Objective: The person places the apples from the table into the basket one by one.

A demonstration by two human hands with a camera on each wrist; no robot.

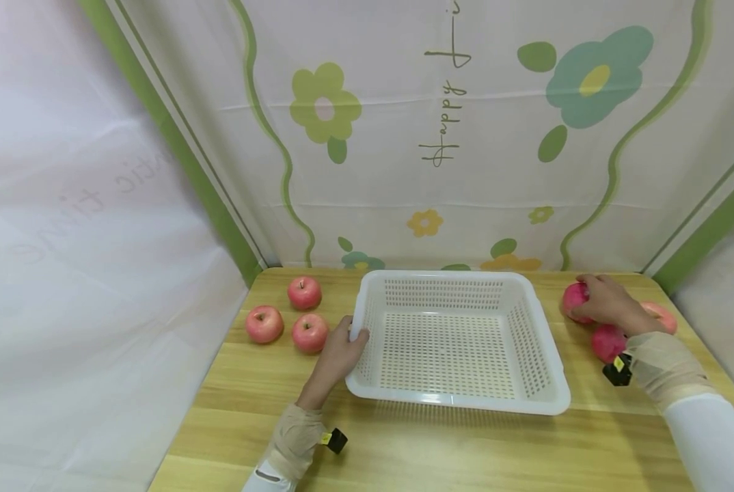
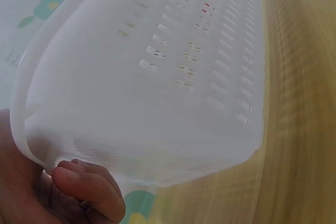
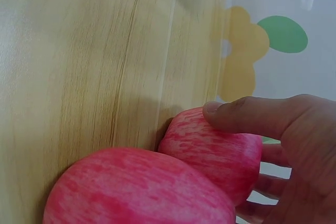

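Note:
A white plastic basket [image 1: 447,400] with slotted walls stands mid-table with nothing in it. My left hand [image 1: 342,352] grips its left rim; in the left wrist view the curled fingers [image 2: 92,187] hook round the edge. At the far right, my right hand [image 1: 609,304] holds a pink-red streaked fruit [image 1: 575,301], thumb on one side and fingers on the other. In the right wrist view this fruit [image 3: 210,156] sits on the table behind a second streaked fruit [image 3: 136,190]. The second fruit [image 1: 607,343] is partly covered by the right wrist.
Three pink apples, including a back one [image 1: 304,292], lie left of the basket. A paler pink fruit [image 1: 661,316] lies beyond the right wrist, partly hidden. Behind the wooden table [image 1: 441,451] hangs a printed curtain [image 1: 379,171].

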